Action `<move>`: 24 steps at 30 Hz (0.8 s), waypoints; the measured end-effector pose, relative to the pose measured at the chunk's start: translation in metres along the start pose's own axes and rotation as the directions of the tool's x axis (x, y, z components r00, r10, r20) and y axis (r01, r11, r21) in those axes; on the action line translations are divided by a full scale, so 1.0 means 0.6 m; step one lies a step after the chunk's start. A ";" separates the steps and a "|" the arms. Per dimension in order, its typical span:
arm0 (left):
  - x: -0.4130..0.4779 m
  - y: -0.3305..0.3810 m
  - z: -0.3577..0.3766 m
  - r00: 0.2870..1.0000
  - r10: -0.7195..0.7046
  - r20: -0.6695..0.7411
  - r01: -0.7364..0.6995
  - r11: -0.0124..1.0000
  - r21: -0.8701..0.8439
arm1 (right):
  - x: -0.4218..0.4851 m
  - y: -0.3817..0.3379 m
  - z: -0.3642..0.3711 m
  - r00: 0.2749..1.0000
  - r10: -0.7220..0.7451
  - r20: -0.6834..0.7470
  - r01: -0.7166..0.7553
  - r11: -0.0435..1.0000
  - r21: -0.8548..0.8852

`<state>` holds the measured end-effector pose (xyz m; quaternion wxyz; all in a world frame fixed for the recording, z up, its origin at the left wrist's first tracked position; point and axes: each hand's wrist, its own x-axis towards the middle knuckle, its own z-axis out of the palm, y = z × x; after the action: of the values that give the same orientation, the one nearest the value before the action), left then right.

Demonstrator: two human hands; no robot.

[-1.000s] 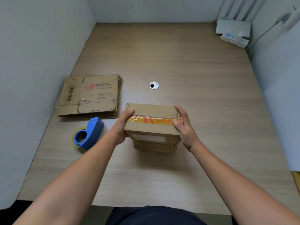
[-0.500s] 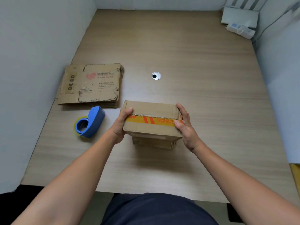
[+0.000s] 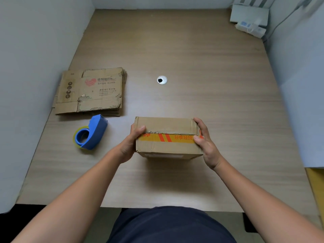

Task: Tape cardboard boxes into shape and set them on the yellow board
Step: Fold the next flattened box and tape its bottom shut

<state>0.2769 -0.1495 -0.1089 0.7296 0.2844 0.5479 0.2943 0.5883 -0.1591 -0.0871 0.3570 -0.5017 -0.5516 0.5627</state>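
Cardboard box (image 3: 163, 148): brown, closed, assembled; centre of frame, slightly below middle, over a wooden table (image 3: 192, 67). Whether it rests on the surface or is held just above it cannot be told.
Top face: ragged flap seam with a yellow tape strip (image 3: 168, 138) along it, printed with orange bars and characters.
Orientation: taped face up towards the camera; long axis left to right across the frame, tape parallel to it.
Left hand (image 3: 130, 146): grips the box's left end, thumb curled onto the top at the tape.
Right hand (image 3: 206, 146): grips the right end, thumb pressed on the tape, fingers wrapped over the far corner.
Blue tape dispenser (image 3: 92, 133): left of the box, apart from it.
Stack of flat cardboard (image 3: 91, 92): centre left.
Yellow board (image 3: 317, 186): sliver at right edge.
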 end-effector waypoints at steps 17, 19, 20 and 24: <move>0.020 0.015 0.033 0.983 -0.007 -0.186 -0.012 0.994 -0.104 | 0.045 0.018 0.016 1.000 0.017 -0.004 -0.017 0.999 -0.028; 0.024 0.012 0.027 0.984 0.005 -0.176 -0.023 0.995 -0.100 | 0.047 0.029 0.014 1.000 0.023 -0.008 -0.024 0.998 -0.055; 0.023 0.013 0.025 0.985 0.006 -0.175 -0.021 0.996 -0.089 | 0.048 0.033 0.013 1.000 0.028 -0.007 -0.029 0.997 -0.075; 0.025 0.030 0.024 0.982 0.032 -0.185 -0.035 0.999 -0.013 | 0.057 0.037 0.009 0.999 0.038 0.021 -0.033 0.980 -0.196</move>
<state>0.2924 -0.1277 -0.1018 0.6729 0.2590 0.6061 0.3360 0.5781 -0.1308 -0.1154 0.2893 -0.5372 -0.5993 0.5182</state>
